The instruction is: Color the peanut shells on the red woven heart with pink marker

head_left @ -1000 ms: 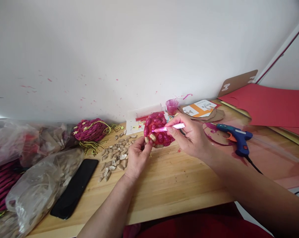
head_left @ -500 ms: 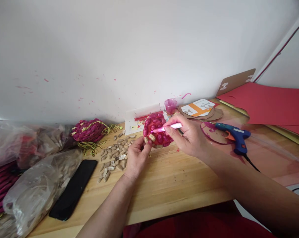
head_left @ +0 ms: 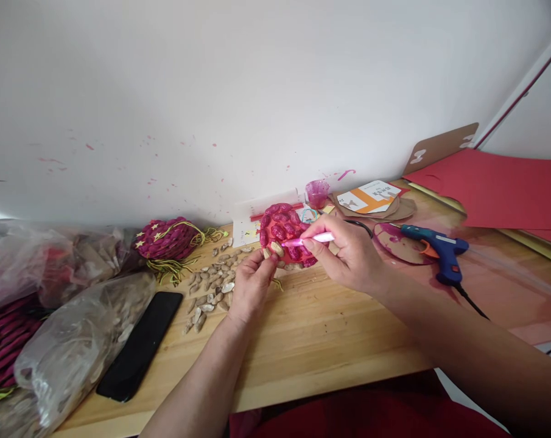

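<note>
My left hand (head_left: 250,286) pinches the lower left edge of a round craft piece (head_left: 282,231) covered with magenta-painted shells, a few of them unpainted near my fingers. My right hand (head_left: 348,252) grips a pink pen (head_left: 309,239) like a writing tool, with its tip on the piece's lower middle. A loose pile of pale shells (head_left: 214,283) lies on the wooden table (head_left: 312,340) just left of my left hand.
A blue glue gun (head_left: 435,252) with a black cord lies to the right, near red paper sheets (head_left: 494,188). A black phone (head_left: 140,347) and plastic bags (head_left: 69,347) of shells sit at left. A finished magenta piece (head_left: 163,240) and a small pink cup (head_left: 317,193) stand by the wall.
The craft piece has turned slightly in my left hand, and the pen tip has moved lower on it. Both hands keep their hold.
</note>
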Available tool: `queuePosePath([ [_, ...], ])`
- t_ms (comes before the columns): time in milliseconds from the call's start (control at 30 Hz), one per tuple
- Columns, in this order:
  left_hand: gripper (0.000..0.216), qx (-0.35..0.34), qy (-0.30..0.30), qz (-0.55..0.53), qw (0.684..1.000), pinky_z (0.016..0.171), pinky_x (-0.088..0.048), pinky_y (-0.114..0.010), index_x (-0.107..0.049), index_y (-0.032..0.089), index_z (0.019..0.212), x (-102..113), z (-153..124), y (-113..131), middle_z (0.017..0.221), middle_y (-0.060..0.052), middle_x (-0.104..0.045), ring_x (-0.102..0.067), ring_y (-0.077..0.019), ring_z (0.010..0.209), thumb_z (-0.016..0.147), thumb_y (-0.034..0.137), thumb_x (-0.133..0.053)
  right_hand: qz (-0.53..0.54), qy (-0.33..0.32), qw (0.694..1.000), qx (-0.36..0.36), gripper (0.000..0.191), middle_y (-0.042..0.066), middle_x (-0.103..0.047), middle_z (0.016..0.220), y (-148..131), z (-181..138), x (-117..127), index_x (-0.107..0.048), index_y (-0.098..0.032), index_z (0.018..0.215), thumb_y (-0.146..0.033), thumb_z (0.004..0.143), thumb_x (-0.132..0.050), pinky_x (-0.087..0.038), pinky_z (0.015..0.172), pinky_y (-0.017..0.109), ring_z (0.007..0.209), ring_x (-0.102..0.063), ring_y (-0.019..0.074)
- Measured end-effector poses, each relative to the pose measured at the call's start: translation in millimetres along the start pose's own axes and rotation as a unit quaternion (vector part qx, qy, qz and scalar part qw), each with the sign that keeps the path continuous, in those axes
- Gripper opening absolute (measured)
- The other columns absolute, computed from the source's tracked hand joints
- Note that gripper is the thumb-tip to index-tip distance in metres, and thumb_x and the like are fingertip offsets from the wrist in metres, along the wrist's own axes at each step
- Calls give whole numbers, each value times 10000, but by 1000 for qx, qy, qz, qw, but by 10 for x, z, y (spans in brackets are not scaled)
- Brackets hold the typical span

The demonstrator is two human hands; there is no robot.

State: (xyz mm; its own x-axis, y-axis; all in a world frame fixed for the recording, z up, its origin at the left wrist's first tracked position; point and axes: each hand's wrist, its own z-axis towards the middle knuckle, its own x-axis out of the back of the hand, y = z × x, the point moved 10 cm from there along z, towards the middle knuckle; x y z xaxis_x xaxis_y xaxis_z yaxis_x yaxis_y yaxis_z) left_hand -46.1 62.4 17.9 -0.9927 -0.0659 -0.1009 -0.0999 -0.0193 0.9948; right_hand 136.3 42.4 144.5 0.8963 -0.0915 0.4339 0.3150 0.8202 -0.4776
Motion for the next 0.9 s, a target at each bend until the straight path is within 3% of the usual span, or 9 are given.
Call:
queuePosePath([
  [300,351,14,35,-54,998,455,-177,-222,-649,175,761,63,20,-12,533,81,-411,-263,-65,473,727,465,-844,11,-32,999,12,54,26,-699,849,-16,-22,-92,-591,-230,957,-192,993,-596,-486,702,311,781,-650,181],
  [900,385,67,50,-98,992,427,-129,-206,-638,168,773,32,-1,-47,499,97,-413,-252,-46,434,631,434,-877,-17,-24,998,58,79,31,-693,853,-113,-62,-144,-588,-234,997,-157,1007,-576,-483,730,324,828,-636,197],
])
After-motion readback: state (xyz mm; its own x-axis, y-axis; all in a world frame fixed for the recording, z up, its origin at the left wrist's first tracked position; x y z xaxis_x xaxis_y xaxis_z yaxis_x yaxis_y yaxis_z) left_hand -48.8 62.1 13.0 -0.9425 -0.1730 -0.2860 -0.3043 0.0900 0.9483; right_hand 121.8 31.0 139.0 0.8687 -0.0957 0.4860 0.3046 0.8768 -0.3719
